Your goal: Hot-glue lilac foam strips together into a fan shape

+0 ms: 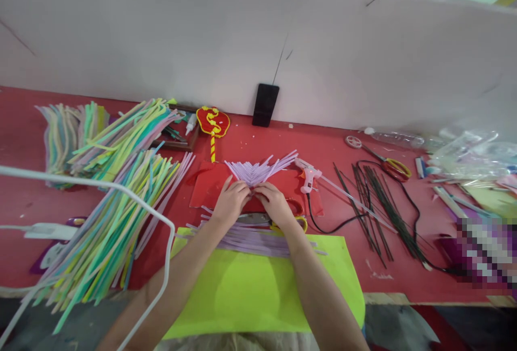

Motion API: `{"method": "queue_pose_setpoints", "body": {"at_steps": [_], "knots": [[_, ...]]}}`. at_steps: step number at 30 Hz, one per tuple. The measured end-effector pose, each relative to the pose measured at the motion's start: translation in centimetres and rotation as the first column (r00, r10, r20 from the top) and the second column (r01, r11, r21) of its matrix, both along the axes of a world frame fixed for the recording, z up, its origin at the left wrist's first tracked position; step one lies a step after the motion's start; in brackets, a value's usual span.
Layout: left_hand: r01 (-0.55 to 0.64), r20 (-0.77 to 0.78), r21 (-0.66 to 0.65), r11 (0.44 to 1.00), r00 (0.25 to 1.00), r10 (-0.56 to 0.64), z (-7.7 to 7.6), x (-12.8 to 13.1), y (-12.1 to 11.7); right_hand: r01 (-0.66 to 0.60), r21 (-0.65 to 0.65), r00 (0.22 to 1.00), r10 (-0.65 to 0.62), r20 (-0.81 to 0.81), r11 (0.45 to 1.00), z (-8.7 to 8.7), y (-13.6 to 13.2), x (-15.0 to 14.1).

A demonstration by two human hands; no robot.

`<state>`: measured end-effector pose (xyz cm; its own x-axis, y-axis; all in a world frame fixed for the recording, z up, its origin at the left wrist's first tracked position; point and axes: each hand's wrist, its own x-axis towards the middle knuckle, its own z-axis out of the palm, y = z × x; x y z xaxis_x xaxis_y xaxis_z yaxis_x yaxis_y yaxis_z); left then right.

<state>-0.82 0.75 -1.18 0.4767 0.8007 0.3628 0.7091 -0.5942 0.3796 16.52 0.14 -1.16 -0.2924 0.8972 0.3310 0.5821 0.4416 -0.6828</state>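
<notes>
A V-shaped fan of lilac pipe cleaners (254,170) lies over a red board (204,192), its stems meeting at the bottom. My left hand (232,198) pinches the fan's lower point from one side. From the other side my right hand (272,200) closes on the same spot, the fingertips of both nearly touching. Just below the hands rest scissors (256,218), partly covered by my right wrist. More loose lilac pipe cleaners (254,240) lie across the top of a yellow-green sheet (246,292) under my forearms.
Piles of pastel pipe cleaners (117,216) cover the left side, with a white cable (121,185) crossing in front. A pink glue gun (309,176), dark wire stems (388,211) and red-yellow scissors (393,168) lie right. A phone (265,105) leans on the wall beside a red-yellow ornament (212,123).
</notes>
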Motion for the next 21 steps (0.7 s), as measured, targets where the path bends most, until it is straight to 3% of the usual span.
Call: {"method": "queue_pose_setpoints", "body": {"at_steps": [7, 12, 16, 21], "knots": [[0.013, -0.031, 0.036, 0.999, 0.999, -0.011, 1.0, 0.0, -0.5, 0.062, 0.063, 0.994, -0.056, -0.093, 0.996, 0.6, -0.2, -0.5], [-0.028, 0.003, 0.076, 0.997, 1.0, 0.028, 1.5, -0.3, -0.5, 0.126, 0.129, 0.99, -0.117, -0.074, 0.984, 1.1, -0.7, -0.7], [-0.102, 0.017, 0.069, 0.992, 0.995, 0.101, 1.4, -0.5, -0.2, 0.151, 0.085, 0.988, -0.149, -0.033, 0.985, 1.0, -0.9, -1.0], [-0.088, -0.007, 0.04, 0.995, 0.996, 0.089, 1.0, -0.3, 0.1, 0.163, 0.028, 0.987, -0.163, 0.0, 0.986, 0.5, -0.7, -1.0]]}}
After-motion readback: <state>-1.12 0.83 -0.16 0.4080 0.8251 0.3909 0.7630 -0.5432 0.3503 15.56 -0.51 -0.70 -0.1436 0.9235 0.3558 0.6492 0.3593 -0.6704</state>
